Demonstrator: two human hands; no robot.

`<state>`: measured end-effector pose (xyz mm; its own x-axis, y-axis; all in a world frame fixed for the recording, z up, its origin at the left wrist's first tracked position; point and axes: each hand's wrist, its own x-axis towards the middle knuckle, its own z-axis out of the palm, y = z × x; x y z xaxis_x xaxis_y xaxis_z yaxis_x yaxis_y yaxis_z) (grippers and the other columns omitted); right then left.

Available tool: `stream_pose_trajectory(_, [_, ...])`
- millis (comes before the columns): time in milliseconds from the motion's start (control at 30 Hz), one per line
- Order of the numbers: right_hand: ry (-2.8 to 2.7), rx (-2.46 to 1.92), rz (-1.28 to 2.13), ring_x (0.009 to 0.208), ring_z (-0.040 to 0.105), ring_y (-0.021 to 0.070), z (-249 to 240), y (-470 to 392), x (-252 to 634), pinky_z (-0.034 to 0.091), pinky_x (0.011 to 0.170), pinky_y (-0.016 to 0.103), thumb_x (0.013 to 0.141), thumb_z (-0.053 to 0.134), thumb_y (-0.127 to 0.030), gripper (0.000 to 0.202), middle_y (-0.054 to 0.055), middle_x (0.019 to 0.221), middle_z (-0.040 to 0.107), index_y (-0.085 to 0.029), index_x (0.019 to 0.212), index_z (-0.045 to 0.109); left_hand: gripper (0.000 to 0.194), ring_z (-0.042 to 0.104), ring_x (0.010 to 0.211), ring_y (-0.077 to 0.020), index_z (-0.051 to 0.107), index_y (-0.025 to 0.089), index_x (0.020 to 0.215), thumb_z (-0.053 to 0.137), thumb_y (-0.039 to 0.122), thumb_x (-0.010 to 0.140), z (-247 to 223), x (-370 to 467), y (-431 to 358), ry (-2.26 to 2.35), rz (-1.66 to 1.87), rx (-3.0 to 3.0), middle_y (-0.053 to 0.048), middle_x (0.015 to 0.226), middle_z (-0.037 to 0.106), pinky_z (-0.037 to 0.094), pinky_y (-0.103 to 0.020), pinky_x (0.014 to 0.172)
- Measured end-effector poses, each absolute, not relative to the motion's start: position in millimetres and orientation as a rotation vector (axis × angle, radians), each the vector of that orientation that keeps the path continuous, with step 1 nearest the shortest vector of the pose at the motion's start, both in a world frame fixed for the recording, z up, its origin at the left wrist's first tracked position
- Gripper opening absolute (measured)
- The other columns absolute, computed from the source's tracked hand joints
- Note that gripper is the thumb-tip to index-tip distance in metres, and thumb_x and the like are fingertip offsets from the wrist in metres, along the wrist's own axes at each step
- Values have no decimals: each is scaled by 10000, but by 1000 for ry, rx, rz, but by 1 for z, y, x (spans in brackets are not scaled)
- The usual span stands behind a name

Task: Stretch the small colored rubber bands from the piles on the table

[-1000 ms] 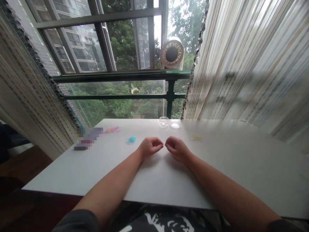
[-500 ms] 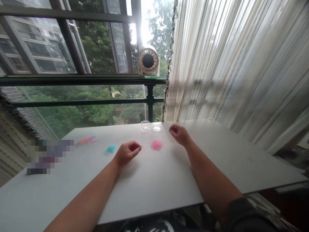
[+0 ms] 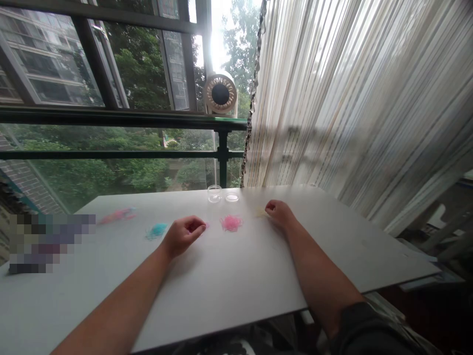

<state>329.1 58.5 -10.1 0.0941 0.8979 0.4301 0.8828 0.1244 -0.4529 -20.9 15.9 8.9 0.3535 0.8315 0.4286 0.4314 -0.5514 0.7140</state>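
Observation:
My left hand (image 3: 185, 234) is closed over a small purple pile (image 3: 207, 225), between a blue pile (image 3: 156, 230) and a pink pile (image 3: 231, 223) of thin, band-like pieces. What its fingers pinch, if anything, is too small to make out. To the right of the pink pile, my right hand (image 3: 280, 213) has its fingers pressed together at a pale yellow pile (image 3: 260, 212). Whatever lies between those fingertips is hidden.
A clear round container (image 3: 214, 194) and a clear lid (image 3: 232, 198) stand at the back edge of the white table (image 3: 229, 276). Mixed pink pieces (image 3: 117, 215) lie at the left. A fan (image 3: 220, 93) is by the window, beside a curtain (image 3: 314, 98).
The view has shifted to the right. My right hand has come down and nearer to the table, at the yellow pile. My left hand stays closed between the blue and pink piles.

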Motion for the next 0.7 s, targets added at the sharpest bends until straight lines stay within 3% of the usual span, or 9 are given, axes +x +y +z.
stream_pose_trajectory(467, [-1715,-1741,57,569,521,138,-19,61,326,357,565,242,649,548,-181,134,34,627,637,-177,661,682,229,526,571,-113,622,146,763,553,363,735,10,-20,15,1097,1085,2130,-21,647,622,408,-207,532])
stream_pose_trajectory(700, [-1574,-1637,70,629,558,163,-8,56,321,395,616,259,720,438,-197,232,63,690,647,-149,763,661,225,525,566,-109,625,141,768,559,354,735,10,-22,17,1083,1114,2128,-22,651,628,413,-202,533])
